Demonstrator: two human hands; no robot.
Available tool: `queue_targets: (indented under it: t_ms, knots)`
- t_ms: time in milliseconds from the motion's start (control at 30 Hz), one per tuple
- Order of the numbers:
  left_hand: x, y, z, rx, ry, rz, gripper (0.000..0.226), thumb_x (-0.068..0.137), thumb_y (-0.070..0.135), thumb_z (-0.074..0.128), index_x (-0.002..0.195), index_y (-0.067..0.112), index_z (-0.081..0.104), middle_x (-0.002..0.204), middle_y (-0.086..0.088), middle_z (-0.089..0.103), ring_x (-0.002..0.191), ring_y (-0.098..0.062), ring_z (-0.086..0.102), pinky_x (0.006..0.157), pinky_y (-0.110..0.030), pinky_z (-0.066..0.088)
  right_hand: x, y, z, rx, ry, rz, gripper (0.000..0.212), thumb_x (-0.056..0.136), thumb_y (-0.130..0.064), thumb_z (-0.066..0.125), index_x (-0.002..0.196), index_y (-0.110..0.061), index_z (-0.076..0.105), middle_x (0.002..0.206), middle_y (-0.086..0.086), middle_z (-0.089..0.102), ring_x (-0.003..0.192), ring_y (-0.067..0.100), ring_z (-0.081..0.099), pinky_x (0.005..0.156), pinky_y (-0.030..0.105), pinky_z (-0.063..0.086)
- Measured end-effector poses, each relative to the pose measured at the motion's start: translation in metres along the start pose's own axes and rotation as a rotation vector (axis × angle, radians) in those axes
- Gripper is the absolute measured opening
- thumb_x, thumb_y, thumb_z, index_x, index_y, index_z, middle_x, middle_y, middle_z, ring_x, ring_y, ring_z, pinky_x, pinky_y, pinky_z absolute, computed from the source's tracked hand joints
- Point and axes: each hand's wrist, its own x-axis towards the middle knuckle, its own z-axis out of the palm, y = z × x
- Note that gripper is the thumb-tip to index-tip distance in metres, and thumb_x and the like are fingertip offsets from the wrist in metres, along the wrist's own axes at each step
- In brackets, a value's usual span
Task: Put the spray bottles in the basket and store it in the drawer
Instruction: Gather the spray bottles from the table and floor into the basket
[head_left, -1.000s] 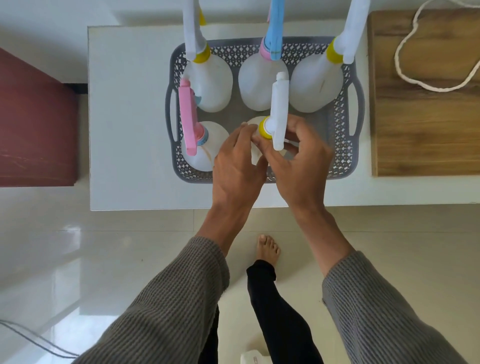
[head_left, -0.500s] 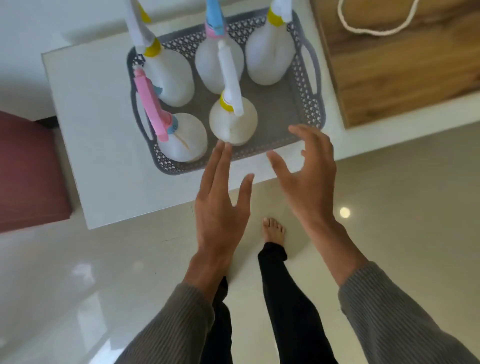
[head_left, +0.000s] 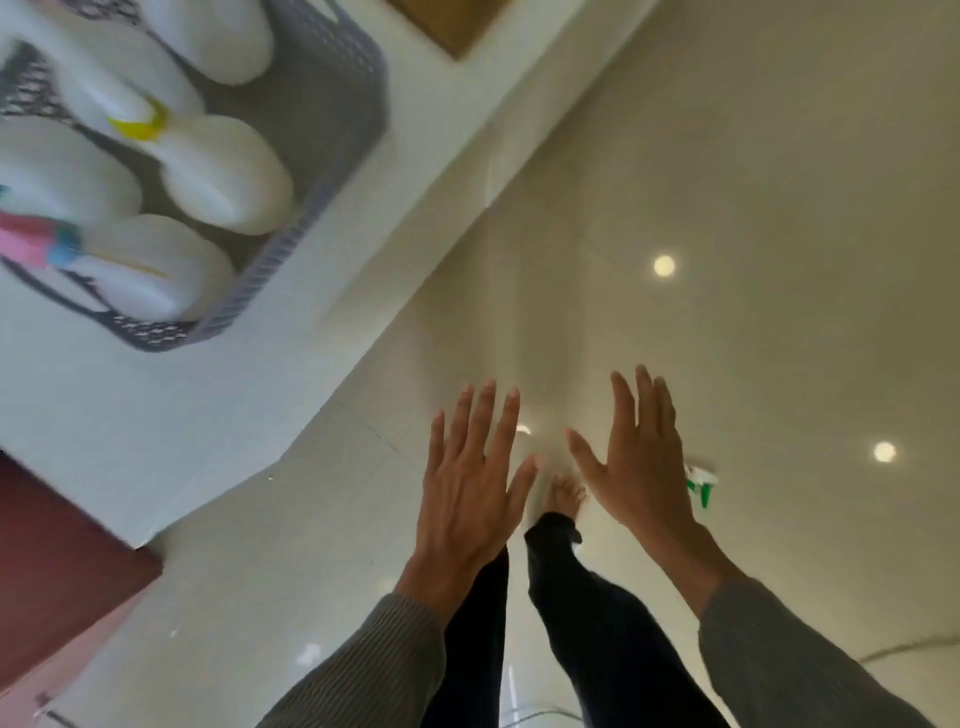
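Left hand (head_left: 470, 483): we see it spread flat, holding nothing, over the floor (head_left: 727, 260).
Right hand (head_left: 641, 462): fingers splayed, nothing in it.
Basket (head_left: 332, 156): on the white table (head_left: 208, 405), well apart from us.
Spray bottles (head_left: 223, 176): blurred, standing inside the basket.

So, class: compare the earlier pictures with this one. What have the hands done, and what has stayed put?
Both hands let go of the yellow-collared bottle and drew back from the basket. The left hand and right hand now hang open and empty over the floor, and the view has swung right. The bottles stay standing in the basket on the white table.
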Motion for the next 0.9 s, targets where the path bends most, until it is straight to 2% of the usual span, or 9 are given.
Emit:
queue_targets:
  t_ms: [133, 200, 267, 367, 467, 633, 733, 800, 900]
  knots:
    - [0.012, 0.026, 0.058, 0.128, -0.171, 0.128, 0.067, 0.1, 0.061, 0.008, 0.157, 0.029, -0.005, 0.167, -0.001, -0.007, 0.153, -0.022, -0.011, 0.125, -0.05, 0.001, -0.034, 0.07, 0.053, -0.051, -0.108, 0.204, 0.089, 0.094, -0.067, 0.036, 0.159, -0.021, -0.002, 0.167, 0.008, -0.013, 0.154, 0.032, -0.013, 0.123, 0.059, 0.005]
    - [0.021, 0.042, 0.091, 0.203, -0.255, 0.189, 0.071, 0.095, 0.065, 0.0, 0.157, 0.03, -0.006, 0.166, -0.003, -0.01, 0.153, -0.025, -0.012, 0.124, -0.053, 0.001, -0.046, 0.106, 0.081, -0.056, -0.169, 0.298, 0.088, 0.094, -0.07, 0.03, 0.158, -0.024, -0.008, 0.167, 0.008, -0.017, 0.153, 0.034, -0.017, 0.121, 0.061, -0.002]
    - [0.033, 0.057, 0.128, 0.268, -0.333, 0.234, 0.076, 0.091, 0.067, -0.008, 0.157, 0.03, -0.007, 0.167, -0.004, -0.009, 0.153, -0.026, -0.011, 0.124, -0.055, 0.0, -0.052, 0.144, 0.111, -0.039, -0.225, 0.375, 0.086, 0.095, -0.069, 0.025, 0.158, -0.023, -0.011, 0.166, 0.008, -0.018, 0.153, 0.034, -0.018, 0.12, 0.062, -0.002]
    - [0.054, 0.073, 0.191, 0.354, -0.418, 0.295, 0.069, 0.097, 0.062, 0.004, 0.157, 0.029, -0.006, 0.168, -0.005, -0.003, 0.154, -0.026, -0.005, 0.123, -0.054, -0.002, -0.048, 0.201, 0.16, -0.021, -0.324, 0.483, 0.086, 0.097, -0.066, 0.025, 0.158, -0.018, -0.013, 0.167, 0.011, -0.014, 0.153, 0.036, -0.014, 0.121, 0.061, 0.003]
    - [0.07, 0.081, 0.245, 0.382, -0.426, 0.329, 0.066, 0.101, 0.058, 0.013, 0.157, 0.028, -0.001, 0.168, -0.005, 0.002, 0.155, -0.026, -0.001, 0.124, -0.053, 0.002, -0.036, 0.254, 0.206, 0.032, -0.35, 0.591, 0.09, 0.097, -0.063, 0.034, 0.157, -0.014, -0.011, 0.167, 0.013, -0.006, 0.154, 0.038, -0.004, 0.12, 0.06, 0.013]
    - [0.091, 0.077, 0.311, 0.413, -0.473, 0.391, 0.065, 0.1, 0.057, 0.012, 0.157, 0.027, 0.004, 0.167, -0.006, 0.007, 0.154, -0.027, 0.005, 0.124, -0.052, 0.006, -0.001, 0.319, 0.271, 0.172, -0.329, 0.784, 0.098, 0.093, -0.062, 0.047, 0.157, -0.005, -0.001, 0.157, 0.023, 0.023, 0.14, 0.044, 0.032, 0.108, 0.055, 0.035]
    - [0.101, 0.067, 0.33, 0.407, -0.486, 0.392, 0.064, 0.101, 0.054, 0.015, 0.158, 0.026, 0.006, 0.166, -0.007, 0.01, 0.154, -0.027, 0.007, 0.124, -0.052, 0.008, 0.024, 0.335, 0.294, 0.317, -0.346, 0.87, 0.104, 0.089, -0.066, 0.052, 0.156, -0.003, 0.002, 0.154, 0.024, 0.03, 0.137, 0.045, 0.037, 0.109, 0.053, 0.034]
    - [0.106, 0.059, 0.335, 0.404, -0.519, 0.371, 0.063, 0.103, 0.053, 0.022, 0.158, 0.025, 0.005, 0.166, -0.007, 0.009, 0.154, -0.027, 0.006, 0.124, -0.052, 0.008, 0.036, 0.336, 0.303, 0.343, -0.318, 0.891, 0.107, 0.086, -0.066, 0.058, 0.152, 0.002, 0.009, 0.149, 0.025, 0.035, 0.135, 0.047, 0.04, 0.108, 0.052, 0.036]
    - [0.111, 0.052, 0.331, 0.362, -0.572, 0.319, 0.062, 0.103, 0.052, 0.02, 0.158, 0.026, 0.007, 0.166, -0.006, 0.011, 0.154, -0.026, 0.009, 0.124, -0.051, 0.009, 0.042, 0.329, 0.299, 0.392, -0.315, 0.917, 0.104, 0.083, -0.064, 0.064, 0.146, 0.006, 0.02, 0.144, 0.025, 0.041, 0.132, 0.044, 0.045, 0.106, 0.048, 0.04]
